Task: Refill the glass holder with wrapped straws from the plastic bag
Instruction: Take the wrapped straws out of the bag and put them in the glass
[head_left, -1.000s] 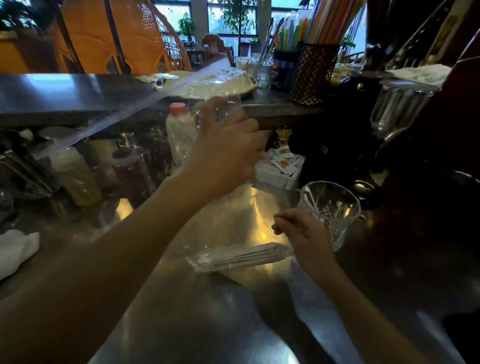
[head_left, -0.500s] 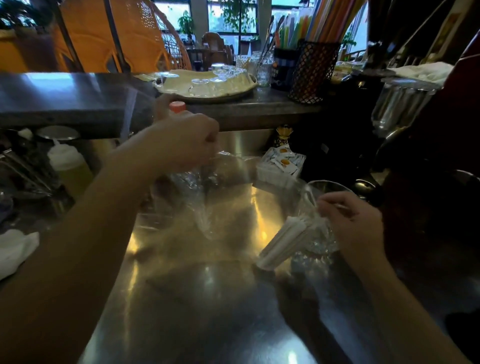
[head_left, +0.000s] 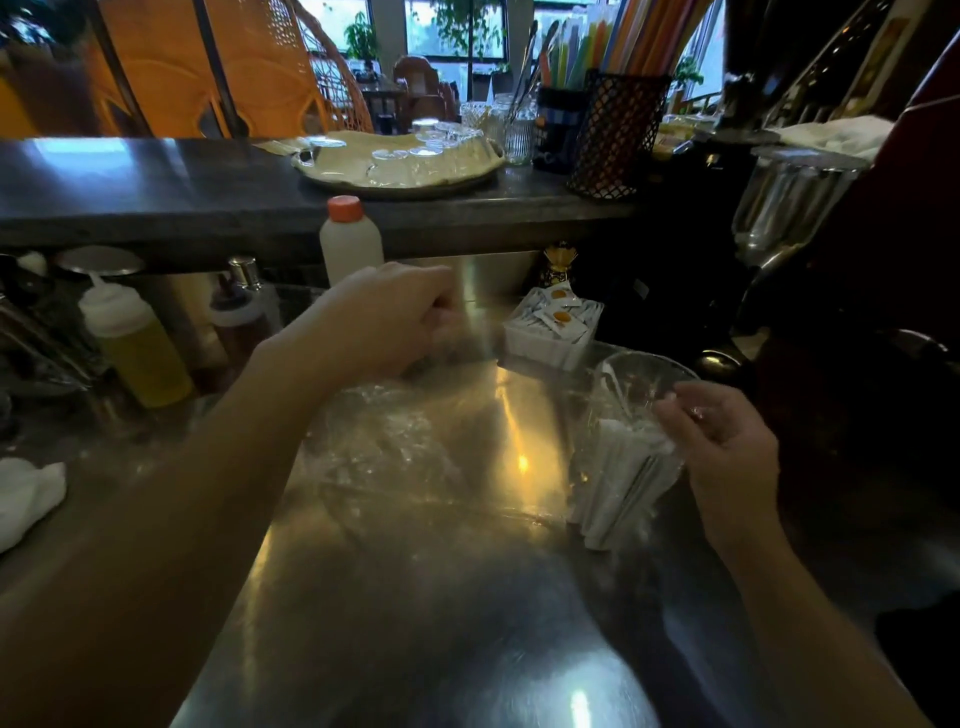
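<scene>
The clear glass holder (head_left: 644, 371) stands on the steel counter at the right. My right hand (head_left: 724, 452) is shut on the top of a bundle of white wrapped straws (head_left: 615, 491). The bundle stands nearly upright against the holder's near side; I cannot tell if its lower end is inside the glass. The clear plastic bag (head_left: 387, 447) lies crumpled on the counter in the middle. My left hand (head_left: 387, 317) is a blurred fist at the bag's upper end, gripping it.
A white box of sachets (head_left: 550, 330) sits just behind the holder. Squeeze bottles (head_left: 137, 353) and an orange-capped bottle (head_left: 349, 241) line the back left. A raised ledge carries a tray of glasses (head_left: 400, 166) and a black mesh cup (head_left: 618, 135). White cloth (head_left: 26, 493) at left.
My right hand lifted the straw bundle from flat on the counter to upright at the glass holder. My left hand swung the bag left, then lowered it toward the counter.
</scene>
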